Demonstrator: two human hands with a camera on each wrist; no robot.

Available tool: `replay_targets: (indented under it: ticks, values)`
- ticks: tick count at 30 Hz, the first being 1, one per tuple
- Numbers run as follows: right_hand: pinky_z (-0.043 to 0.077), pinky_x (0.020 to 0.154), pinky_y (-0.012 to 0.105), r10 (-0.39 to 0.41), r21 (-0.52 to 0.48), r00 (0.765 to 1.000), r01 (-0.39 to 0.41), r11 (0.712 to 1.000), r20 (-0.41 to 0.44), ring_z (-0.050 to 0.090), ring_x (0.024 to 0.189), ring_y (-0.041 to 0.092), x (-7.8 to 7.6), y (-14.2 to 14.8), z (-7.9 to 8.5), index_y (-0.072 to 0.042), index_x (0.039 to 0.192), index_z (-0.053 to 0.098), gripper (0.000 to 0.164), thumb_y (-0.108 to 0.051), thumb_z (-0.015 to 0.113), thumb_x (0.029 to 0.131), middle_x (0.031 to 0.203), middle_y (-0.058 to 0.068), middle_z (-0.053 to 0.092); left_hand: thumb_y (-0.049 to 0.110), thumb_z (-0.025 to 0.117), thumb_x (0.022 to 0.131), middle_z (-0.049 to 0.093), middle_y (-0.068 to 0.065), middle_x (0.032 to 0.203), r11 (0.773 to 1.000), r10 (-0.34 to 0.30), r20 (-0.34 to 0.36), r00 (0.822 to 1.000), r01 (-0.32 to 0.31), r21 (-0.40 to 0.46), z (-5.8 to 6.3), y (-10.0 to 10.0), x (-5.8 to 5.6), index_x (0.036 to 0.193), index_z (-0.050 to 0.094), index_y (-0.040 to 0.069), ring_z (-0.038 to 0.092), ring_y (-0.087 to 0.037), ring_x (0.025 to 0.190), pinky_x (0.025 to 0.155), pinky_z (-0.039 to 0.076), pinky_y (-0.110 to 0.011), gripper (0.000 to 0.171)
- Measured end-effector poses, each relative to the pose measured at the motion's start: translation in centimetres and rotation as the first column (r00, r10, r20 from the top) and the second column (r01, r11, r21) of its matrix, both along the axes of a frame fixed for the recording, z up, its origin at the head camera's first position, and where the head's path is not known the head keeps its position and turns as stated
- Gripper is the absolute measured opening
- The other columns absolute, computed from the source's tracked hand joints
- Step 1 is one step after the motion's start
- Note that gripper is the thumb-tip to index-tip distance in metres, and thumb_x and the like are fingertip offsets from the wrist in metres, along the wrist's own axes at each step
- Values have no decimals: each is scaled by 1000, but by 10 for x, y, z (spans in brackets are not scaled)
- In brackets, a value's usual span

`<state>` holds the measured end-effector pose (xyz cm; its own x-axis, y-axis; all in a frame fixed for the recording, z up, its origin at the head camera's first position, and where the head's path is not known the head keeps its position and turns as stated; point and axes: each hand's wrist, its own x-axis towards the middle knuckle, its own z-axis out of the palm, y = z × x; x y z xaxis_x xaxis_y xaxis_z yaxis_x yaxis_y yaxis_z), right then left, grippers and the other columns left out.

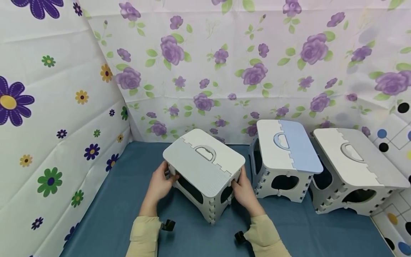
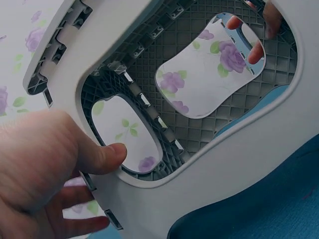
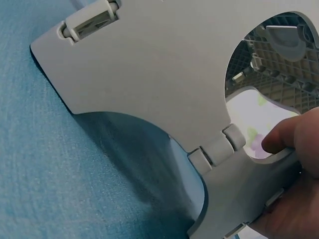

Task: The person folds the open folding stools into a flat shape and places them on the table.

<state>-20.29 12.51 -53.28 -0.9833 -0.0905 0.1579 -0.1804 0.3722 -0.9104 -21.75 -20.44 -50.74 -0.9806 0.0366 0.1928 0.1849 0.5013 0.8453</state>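
Observation:
A grey and white folding step stool [image 1: 203, 162] stands unfolded and turned at an angle, its handle [image 1: 205, 153] on top. At its left corner my left hand [image 1: 162, 182] grips the side panel, and in the left wrist view the thumb [image 2: 112, 155] hooks over the rim of an opening. On the opposite side my right hand [image 1: 243, 189] holds the end panel; in the right wrist view a digit [image 3: 284, 137] reaches into the oval opening beside a hinge [image 3: 217, 149]. The panels hide parts of both hands.
To the right stand two more unfolded step stools, a blue and white one [image 1: 284, 146] and a grey and white one [image 1: 356, 157]. Blue cloth [image 1: 112, 214] covers the table. Flowered sheets [image 1: 218, 64] hang behind and at the left; a dotted sheet [image 1: 393, 214] is at the right.

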Motion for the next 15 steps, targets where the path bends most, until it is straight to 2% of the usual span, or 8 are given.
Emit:
replay_targets:
  ticks: [7,15]
  values:
    - [34,119,65,-2,8,1000,2,1000,-21,35,153,43,-1,-1,-1,-19,169,15,76,2,51,106,166,27,37,1,72,100,62,-21,142,998,-49,-51,997,51,23,-3,-4,1,149,52,7,57,-45,136,109,46,-64,53]
    - [33,120,64,-6,7,1000,6,1000,-6,34,154,41,-1,0,-1,-18,170,14,76,2,50,106,167,26,35,3,71,102,60,-19,144,998,-67,-11,998,67,17,-1,-4,2,151,50,9,54,-44,139,111,45,-63,54]
